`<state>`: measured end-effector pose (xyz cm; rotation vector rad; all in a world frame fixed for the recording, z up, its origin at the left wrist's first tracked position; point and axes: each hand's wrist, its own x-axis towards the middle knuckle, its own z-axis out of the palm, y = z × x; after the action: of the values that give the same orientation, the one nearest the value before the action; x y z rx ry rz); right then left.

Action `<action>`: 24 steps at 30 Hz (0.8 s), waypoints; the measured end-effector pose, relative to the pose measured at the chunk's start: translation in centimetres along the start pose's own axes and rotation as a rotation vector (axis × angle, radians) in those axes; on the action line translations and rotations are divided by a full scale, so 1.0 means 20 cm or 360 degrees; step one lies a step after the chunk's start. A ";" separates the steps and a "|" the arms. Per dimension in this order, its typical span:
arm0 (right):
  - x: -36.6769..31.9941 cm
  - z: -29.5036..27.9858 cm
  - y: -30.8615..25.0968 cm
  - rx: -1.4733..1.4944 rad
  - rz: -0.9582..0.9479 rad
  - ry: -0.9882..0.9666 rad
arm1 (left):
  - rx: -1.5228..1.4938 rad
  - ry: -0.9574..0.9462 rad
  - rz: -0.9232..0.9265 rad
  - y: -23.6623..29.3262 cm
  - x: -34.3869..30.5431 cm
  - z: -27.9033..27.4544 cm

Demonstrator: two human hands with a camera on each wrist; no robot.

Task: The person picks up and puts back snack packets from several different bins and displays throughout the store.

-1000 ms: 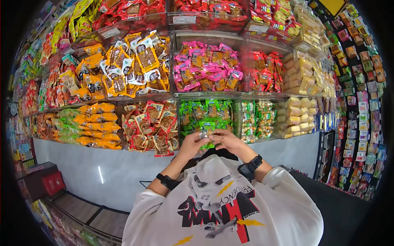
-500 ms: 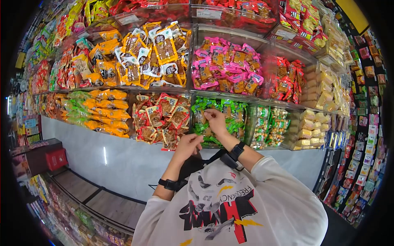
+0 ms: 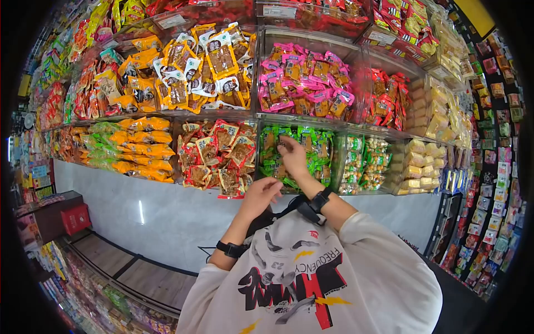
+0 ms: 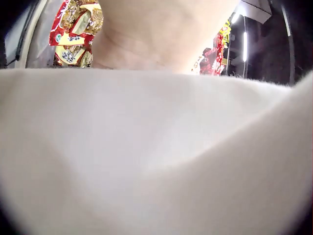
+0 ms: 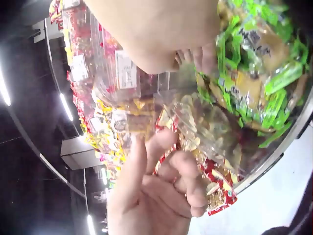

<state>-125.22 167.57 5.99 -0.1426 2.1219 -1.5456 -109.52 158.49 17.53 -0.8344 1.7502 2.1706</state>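
Over the bin of green packets, my right hand reaches in with its fingers bent loosely near the packets at the bin's left. In the right wrist view the same hand is at the top, beside the green packets; its fingertips are partly hidden and no held packet shows. Lower and to the left, my left hand is in front of the bins' lower edge. Its palm and loosely bent fingers show in the right wrist view, holding nothing. A white sleeve covers most of the left wrist view.
Left of the green bin are red-and-cream packets; pink packets fill the bin above. Green-and-white packets are to the right. Clear bin walls separate them. A pale panel stands below, and a dark box is at the left.
The hands were together around a small packet; they have separated. My right hand has moved up over the green packets, my left down and left. Most recently the left fingers have spread a little.
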 end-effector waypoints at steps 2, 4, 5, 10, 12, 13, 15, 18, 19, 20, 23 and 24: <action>-0.04 -0.16 -0.06 0.0065 -0.0011 -0.0094 | -0.0023 0.0036 0.0005 -0.01 0.00 -0.05; -0.10 -0.33 -0.09 -0.0213 -0.0074 -0.0177 | -0.0053 0.0054 0.0026 -0.03 0.00 -0.10; -0.13 -0.40 -0.05 -0.0489 -0.0127 -0.0188 | -0.0055 0.0056 0.0015 -0.03 0.00 -0.12; -0.26 -0.50 -0.11 -0.1129 -0.0227 -0.0287 | -0.0033 0.0002 0.0013 -0.03 0.02 -0.15; -0.29 -0.49 -0.15 -0.1235 -0.0318 -0.0224 | -0.0023 -0.0025 0.0009 -0.02 0.02 -0.15; -0.29 -0.49 -0.15 -0.1283 -0.0277 -0.0242 | -0.0021 -0.0036 0.0012 0.00 0.03 -0.15; -0.28 -0.49 -0.14 -0.1382 -0.0205 -0.0271 | -0.0010 -0.0059 0.0022 0.00 0.05 -0.15; -0.25 -0.48 -0.07 -0.1472 0.0074 -0.0427 | 0.0001 -0.0080 0.0031 -0.02 0.06 -0.15; -0.25 -0.48 -0.05 -0.1462 0.0016 -0.0391 | 0.0000 -0.0085 0.0039 -0.01 0.05 -0.16; -0.26 -0.49 -0.04 -0.1453 -0.0045 -0.0359 | -0.0004 -0.0084 0.0049 -0.01 0.05 -0.15; -0.27 -0.50 -0.05 -0.1447 -0.0162 -0.0259 | 0.0006 -0.0070 0.0037 0.00 0.03 -0.16; -0.27 -0.50 -0.06 -0.1447 -0.0189 -0.0221 | 0.0006 -0.0062 0.0034 0.00 0.03 -0.16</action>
<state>-125.32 177.69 11.13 -0.6646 2.5610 -0.4899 -109.09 155.25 16.78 -0.7705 1.7520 2.1815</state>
